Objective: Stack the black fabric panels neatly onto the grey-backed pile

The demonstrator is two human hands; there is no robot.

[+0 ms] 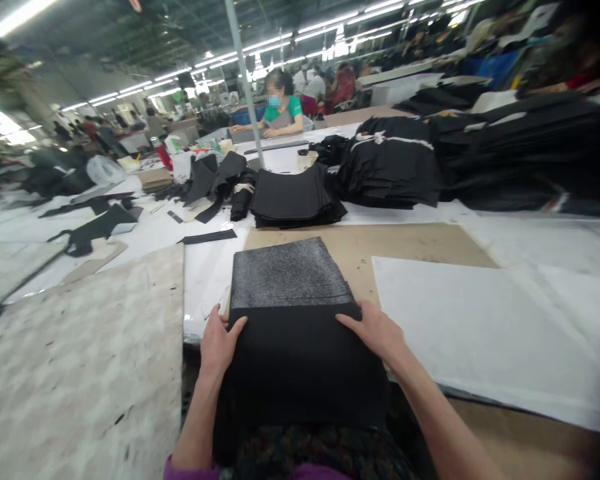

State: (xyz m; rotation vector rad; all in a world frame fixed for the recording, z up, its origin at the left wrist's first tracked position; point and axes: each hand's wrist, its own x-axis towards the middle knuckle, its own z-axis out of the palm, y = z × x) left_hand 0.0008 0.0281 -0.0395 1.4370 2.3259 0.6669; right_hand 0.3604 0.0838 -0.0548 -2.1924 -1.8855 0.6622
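A black fabric panel point(300, 360) hangs over the near table edge toward my body. Beyond its top edge shows a speckled grey band point(285, 270), which looks like a layered stack of panels lying on the table. My left hand point(221, 340) grips the panel's left corner, thumb on top and fingers at the side and beneath. My right hand point(377, 328) pinches the right corner in the same way, its fingers partly hidden. Just past the speckled band sits a stack of black cut panels point(295, 197).
A pale padded board point(90, 353) covers the left front. White paper point(480, 327) and brown card point(425, 245) lie at right. Tied black bundles point(390, 163) stand behind. A grey pole point(245, 80) rises from the table. A masked co-worker point(285, 110) sits across it.
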